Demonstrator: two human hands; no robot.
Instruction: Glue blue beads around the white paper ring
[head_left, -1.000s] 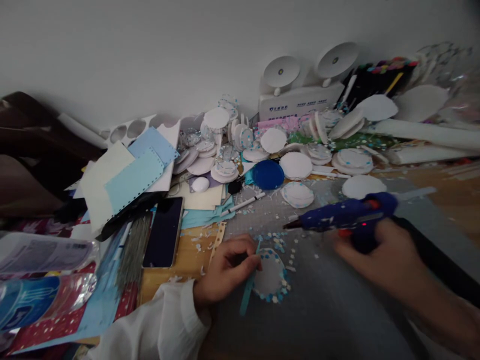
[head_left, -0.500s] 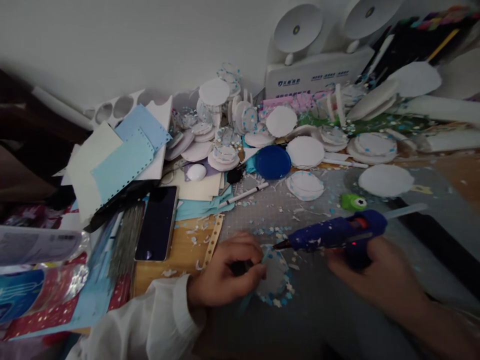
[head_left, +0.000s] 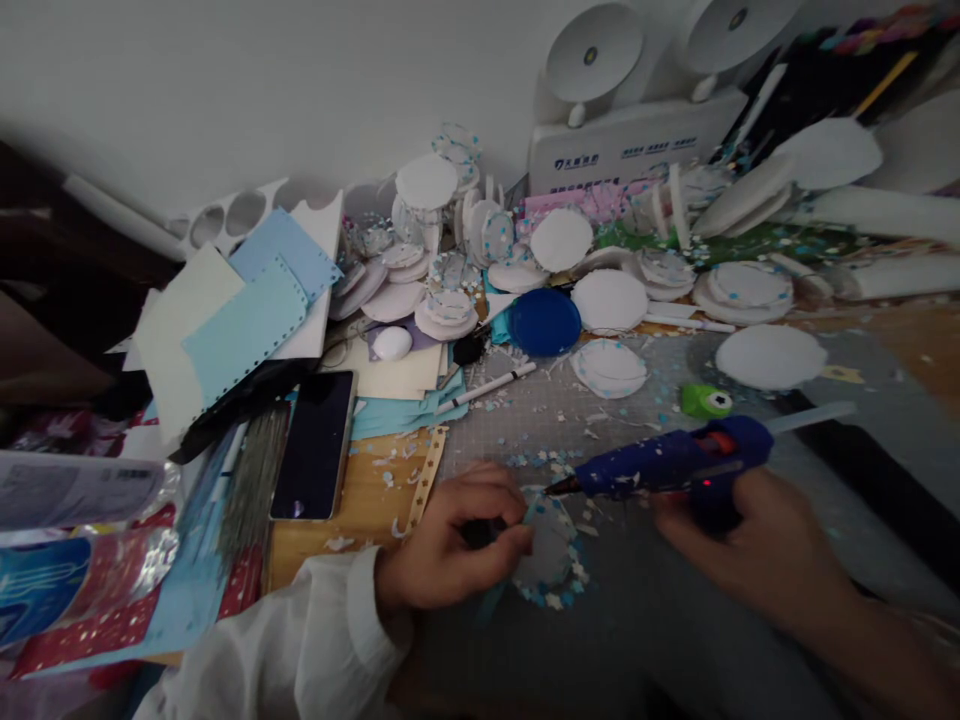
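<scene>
My right hand (head_left: pixel 750 540) grips a dark blue hot glue gun (head_left: pixel 667 465), with a clear glue stick (head_left: pixel 817 417) poking out of its back and a red light lit. Its nozzle touches or nearly touches the top of a ring trimmed with blue and white paper stars (head_left: pixel 568 590), around a pale round middle. My left hand (head_left: pixel 469 540) pinches a thin pale blue ribbon (head_left: pixel 491 600) at the ring's left side; the fingers partly hide it. Loose paper stars (head_left: pixel 551 458) lie just beyond the ring on the grey cutting mat (head_left: pixel 480 660).
Several white foam discs (head_left: pixel 609 300) crowd the back beside a blue round lid (head_left: pixel 544 323). A green craft punch (head_left: pixel 705 400) stands right of centre. At left are a phone (head_left: pixel 313 445), punched paper sheets (head_left: pixel 244 320) and a plastic bottle (head_left: pixel 82 570).
Both hands and the glue gun stay almost in place, the nozzle still at the ring's top edge. The view has shifted very slightly.
</scene>
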